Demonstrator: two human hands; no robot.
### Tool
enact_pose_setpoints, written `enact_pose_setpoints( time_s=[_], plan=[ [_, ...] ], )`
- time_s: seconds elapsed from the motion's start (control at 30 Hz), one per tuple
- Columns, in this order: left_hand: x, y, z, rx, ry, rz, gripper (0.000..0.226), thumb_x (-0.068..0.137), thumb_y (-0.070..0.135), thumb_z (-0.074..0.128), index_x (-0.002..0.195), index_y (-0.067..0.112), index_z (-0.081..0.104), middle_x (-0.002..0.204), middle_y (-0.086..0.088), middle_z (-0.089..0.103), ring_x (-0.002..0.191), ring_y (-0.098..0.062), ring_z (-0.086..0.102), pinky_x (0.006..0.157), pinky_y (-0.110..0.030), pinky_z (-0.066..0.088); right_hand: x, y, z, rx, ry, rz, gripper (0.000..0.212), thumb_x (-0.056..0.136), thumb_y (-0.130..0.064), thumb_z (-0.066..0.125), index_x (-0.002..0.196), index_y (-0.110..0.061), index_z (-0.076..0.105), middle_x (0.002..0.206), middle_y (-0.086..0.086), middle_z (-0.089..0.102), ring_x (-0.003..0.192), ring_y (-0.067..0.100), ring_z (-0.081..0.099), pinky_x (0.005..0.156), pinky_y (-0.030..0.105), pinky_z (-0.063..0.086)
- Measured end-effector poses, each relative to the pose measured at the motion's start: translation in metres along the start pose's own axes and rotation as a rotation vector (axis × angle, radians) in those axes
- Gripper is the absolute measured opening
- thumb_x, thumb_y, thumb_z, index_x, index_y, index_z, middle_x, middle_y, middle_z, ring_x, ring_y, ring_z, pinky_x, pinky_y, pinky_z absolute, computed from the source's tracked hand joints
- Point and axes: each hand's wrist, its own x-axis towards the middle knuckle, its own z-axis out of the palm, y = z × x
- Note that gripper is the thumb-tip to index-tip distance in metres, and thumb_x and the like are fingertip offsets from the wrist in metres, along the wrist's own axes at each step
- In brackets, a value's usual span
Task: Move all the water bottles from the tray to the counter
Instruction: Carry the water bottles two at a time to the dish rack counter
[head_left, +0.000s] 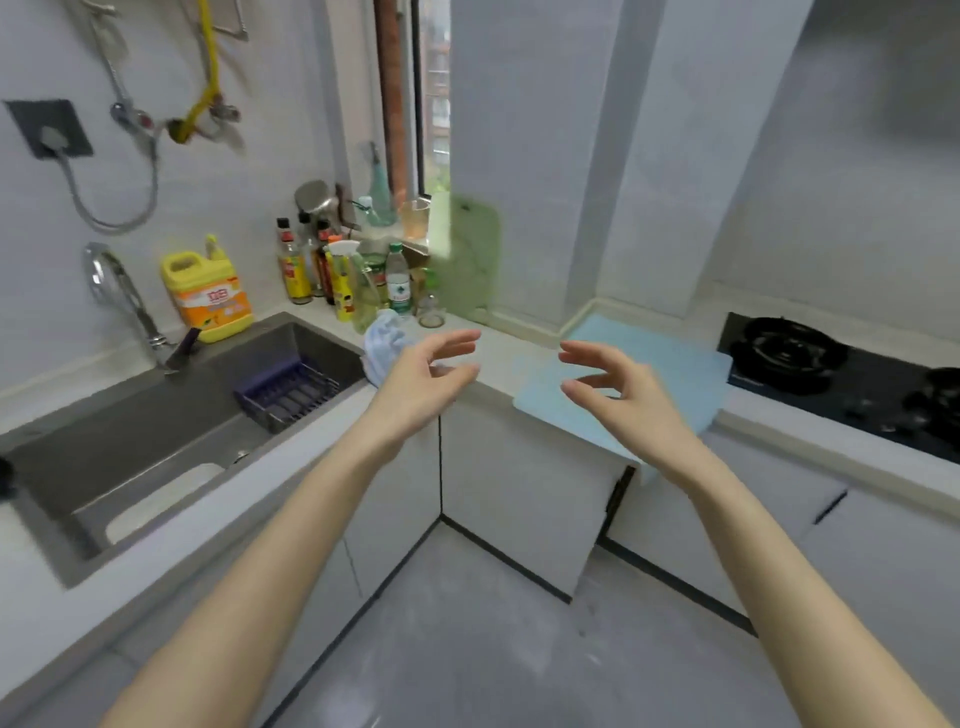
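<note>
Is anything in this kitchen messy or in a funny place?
The light blue mat sticks out past the front edge of the counter, so it could slip off. A crumpled cloth lies beside the sink. Nothing looks spilled.

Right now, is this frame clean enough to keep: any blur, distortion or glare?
Head view: wide-angle bend curves the counter edges; motion smear softens the yellow hose and green cutting board; the left hand and right hand are fairly sharp; light is soft and even, no harsh glare; the label on the water bottle is unreadable.
</note>
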Motion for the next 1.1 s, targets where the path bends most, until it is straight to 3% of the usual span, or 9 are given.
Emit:
enact_pose_setpoints(
  time_s=[0.13, 0.23, 0.37, 0.47, 0.7, 0.93, 1.1],
  plan=[
    [0.037, 0.032, 0.105, -0.049, -0.138, 0.053, 0.03, 0.093, 0.017, 0.058, 0.118, 0.033, 0.056, 0.126, 0.006, 0.061, 0.104, -0.012, 0.061, 0.091, -0.036, 0.053, -0.023, 0.049, -0.095, -0.025, 0.114, 0.082, 0.04, 0.09, -0.022, 0.061, 0.129, -0.028, 0.055, 0.124, -0.014, 0.061, 0.103, 0.004, 0.061, 0.079, 0.011, 0.045],
    [0.06, 0.056, 0.175, -0.077, -0.232, 0.089, 0.03, 0.092, 0.016, 0.058, 0.116, 0.034, 0.057, 0.123, 0.007, 0.062, 0.105, -0.011, 0.062, 0.089, -0.034, 0.054, -0.041, 0.076, -0.156, -0.043, 0.215, 0.129, 0.04, 0.09, -0.02, 0.061, 0.129, -0.028, 0.055, 0.124, -0.013, 0.061, 0.101, 0.003, 0.061, 0.079, 0.009, 0.046],
    [0.083, 0.089, 0.267, -0.094, -0.377, 0.146, 0.033, 0.093, 0.017, 0.057, 0.124, 0.03, 0.057, 0.122, 0.009, 0.062, 0.107, -0.009, 0.061, 0.089, -0.032, 0.054, -0.069, 0.108, -0.232, -0.081, 0.362, 0.198, 0.04, 0.09, -0.017, 0.061, 0.128, -0.028, 0.055, 0.12, -0.016, 0.061, 0.099, 0.0, 0.061, 0.077, 0.003, 0.044],
    [0.098, 0.113, 0.336, -0.116, -0.488, 0.19, 0.034, 0.093, 0.017, 0.056, 0.125, 0.028, 0.056, 0.12, 0.009, 0.062, 0.103, -0.006, 0.061, 0.088, -0.029, 0.054, -0.089, 0.131, -0.285, -0.112, 0.47, 0.259, 0.039, 0.09, -0.018, 0.061, 0.127, -0.029, 0.056, 0.12, -0.019, 0.061, 0.092, -0.007, 0.06, 0.08, 0.009, 0.044],
    [0.139, 0.157, 0.484, -0.181, -0.688, 0.223, 0.034, 0.093, 0.011, 0.056, 0.124, 0.025, 0.058, 0.119, 0.004, 0.063, 0.109, -0.011, 0.06, 0.087, -0.03, 0.054, -0.108, 0.191, -0.391, -0.153, 0.651, 0.363, 0.039, 0.091, -0.02, 0.061, 0.128, -0.028, 0.055, 0.125, -0.017, 0.059, 0.1, -0.001, 0.062, 0.083, 0.014, 0.045],
    [0.193, 0.204, 0.631, -0.221, -0.842, 0.279, 0.033, 0.093, 0.013, 0.056, 0.124, 0.026, 0.058, 0.121, 0.005, 0.063, 0.11, -0.012, 0.06, 0.091, -0.033, 0.054, -0.105, 0.256, -0.499, -0.214, 0.777, 0.448, 0.04, 0.09, -0.018, 0.061, 0.129, -0.025, 0.055, 0.124, -0.015, 0.059, 0.085, -0.015, 0.06, 0.071, -0.002, 0.042],
    [0.221, 0.245, 0.727, -0.231, -0.932, 0.305, 0.033, 0.094, 0.013, 0.056, 0.123, 0.026, 0.058, 0.123, 0.004, 0.063, 0.112, -0.012, 0.059, 0.091, -0.031, 0.053, -0.109, 0.29, -0.577, -0.251, 0.863, 0.498, 0.038, 0.09, -0.02, 0.061, 0.126, -0.029, 0.054, 0.124, -0.017, 0.058, 0.097, -0.002, 0.061, 0.081, 0.012, 0.044]
  ],
)
